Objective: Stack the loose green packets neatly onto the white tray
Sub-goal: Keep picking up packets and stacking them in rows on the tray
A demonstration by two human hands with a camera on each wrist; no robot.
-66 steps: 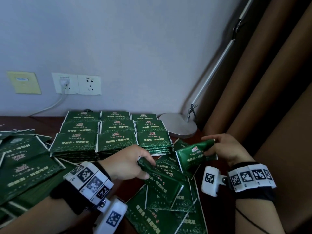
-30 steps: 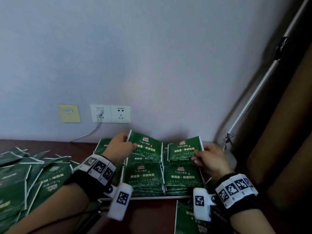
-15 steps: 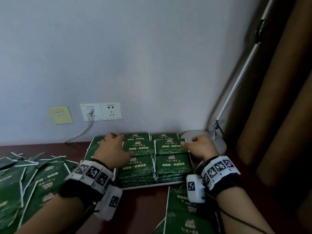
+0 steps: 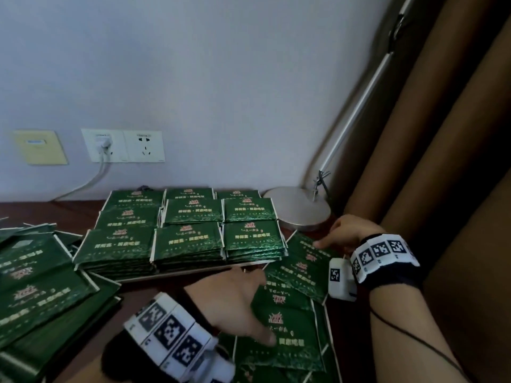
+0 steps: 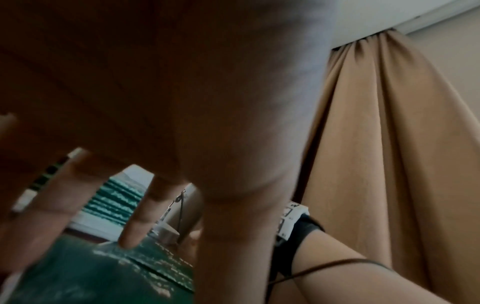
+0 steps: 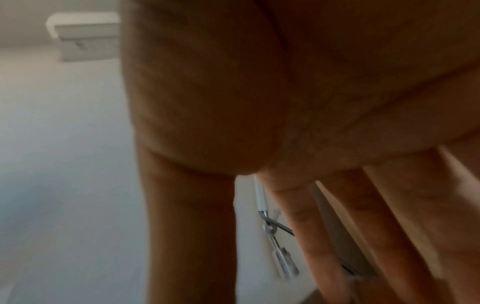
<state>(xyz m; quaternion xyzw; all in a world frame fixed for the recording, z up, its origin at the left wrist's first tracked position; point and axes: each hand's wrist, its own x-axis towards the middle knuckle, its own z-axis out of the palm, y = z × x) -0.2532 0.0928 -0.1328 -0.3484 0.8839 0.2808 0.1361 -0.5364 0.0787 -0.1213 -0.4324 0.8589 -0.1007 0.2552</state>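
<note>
Green packets stand in neat stacks [image 4: 188, 241] on the white tray [image 4: 193, 270] against the wall. Loose green packets [image 4: 293, 322] lie overlapping on the table in front and to the right of the tray. My left hand [image 4: 237, 305] lies over these loose packets with straight spread fingers [image 5: 137, 216], its fingertips touching the top packet [image 5: 103, 273]. My right hand [image 4: 343, 230] reaches to the far end of the loose pile beside the tray, fingers [image 6: 306, 226] extended downward and touching a packet's edge. Neither hand holds anything.
A large heap of loose green packets [image 4: 33, 286] covers the table's left side. A round lamp base [image 4: 298, 208] with a slanted pole stands right of the tray, close to my right hand. Brown curtains [image 4: 442, 161] hang at the right. Wall sockets [image 4: 124, 146] sit behind.
Both hands carried a packet each to the tray's stacks and left them there. They then drew back toward me and now lie on the loose packets at the front right.
</note>
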